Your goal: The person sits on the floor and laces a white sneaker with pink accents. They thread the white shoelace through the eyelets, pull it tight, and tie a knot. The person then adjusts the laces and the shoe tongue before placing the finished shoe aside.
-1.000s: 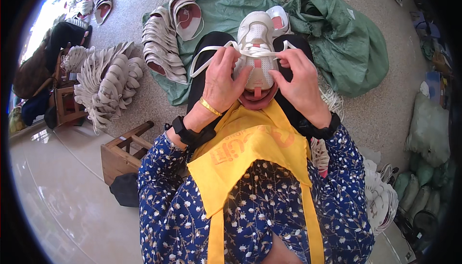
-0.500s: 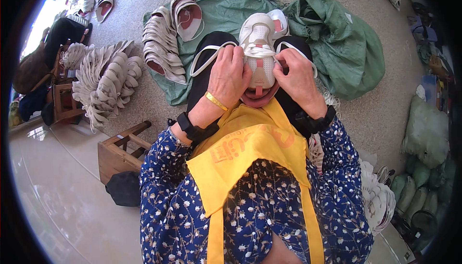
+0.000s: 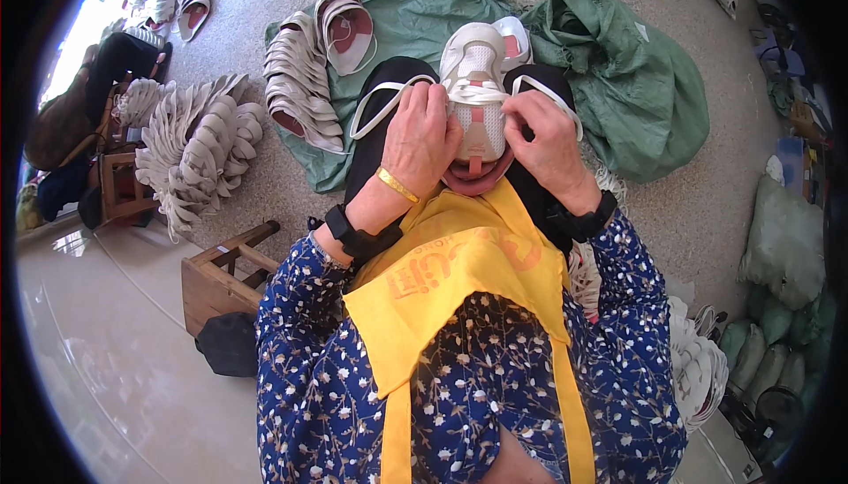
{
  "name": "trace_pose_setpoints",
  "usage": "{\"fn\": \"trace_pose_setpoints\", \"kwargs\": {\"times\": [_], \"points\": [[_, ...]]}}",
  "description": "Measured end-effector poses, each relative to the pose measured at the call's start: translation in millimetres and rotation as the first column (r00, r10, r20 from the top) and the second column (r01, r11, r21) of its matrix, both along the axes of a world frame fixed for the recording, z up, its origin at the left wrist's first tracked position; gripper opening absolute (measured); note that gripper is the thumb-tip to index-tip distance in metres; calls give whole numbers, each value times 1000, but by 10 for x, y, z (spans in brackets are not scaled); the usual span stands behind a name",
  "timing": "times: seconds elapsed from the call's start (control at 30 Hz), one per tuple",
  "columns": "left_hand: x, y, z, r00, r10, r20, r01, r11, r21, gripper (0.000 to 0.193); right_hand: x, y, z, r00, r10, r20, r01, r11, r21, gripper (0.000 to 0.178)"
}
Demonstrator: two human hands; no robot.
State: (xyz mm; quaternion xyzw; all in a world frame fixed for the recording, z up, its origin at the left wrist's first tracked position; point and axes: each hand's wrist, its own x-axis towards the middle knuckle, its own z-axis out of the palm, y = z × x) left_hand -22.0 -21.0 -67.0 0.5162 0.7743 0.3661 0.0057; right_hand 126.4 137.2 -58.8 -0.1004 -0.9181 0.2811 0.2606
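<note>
Bent fingers of the left hand (image 3: pixel 422 135) sit against one side of a pale shoe (image 3: pixel 478 138), tips hidden, so I cannot tell what they grasp; opposite, the right hand (image 3: pixel 546 138) pinches the white lace (image 3: pixel 477 94) between thumb and forefinger at the shoe's right edge. Below everything stretches a speckled floor (image 3: pixel 738 42). On it, past the knees and to the right, slumps a rumpled green sack (image 3: pixel 649 86). Over a blue flowered shirt (image 3: pixel 322 387) hangs a yellow apron (image 3: pixel 442 285). Off to the left lies a heap of grey-white shoe uppers (image 3: pixel 201 144), with a wooden stool (image 3: pixel 216 294) nearer the person. The shoe rests between the knees, toe pointing away, heel end at the apron. Its lace crosses the front and loops out both sides. Each wrist wears a black band (image 3: pixel 358 237); a thin gold bracelet (image 3: pixel 398 185) circles the left.
</note>
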Motion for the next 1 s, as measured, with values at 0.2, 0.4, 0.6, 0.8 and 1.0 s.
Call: {"fn": "trace_pose_setpoints", "kwargs": {"times": [0.2,0.4,0.6,0.8,1.0], "points": [[-20,-42,62,1000,-7,-24,5,998,-66,25,-30,-35,109,971,-18,240,-59,948,312,14],[-1,-4,-55,998,10,54,-8,999,-35,24,-108,6,96,978,-48,204,-37,919,392,12],[-20,31,-94,997,16,81,-15,1000,-5,22,-159,78,52,992,31,126,-76,926,370,12],[-22,-15,-12,995,34,97,-34,999,-3,22,-78,-235,352,981,192,33,-194,976,97,12],[-59,-68,84,999,29,24,-28,998,-48,22,-245,-298,258,985,110,130,-82,975,-207,9]]}}
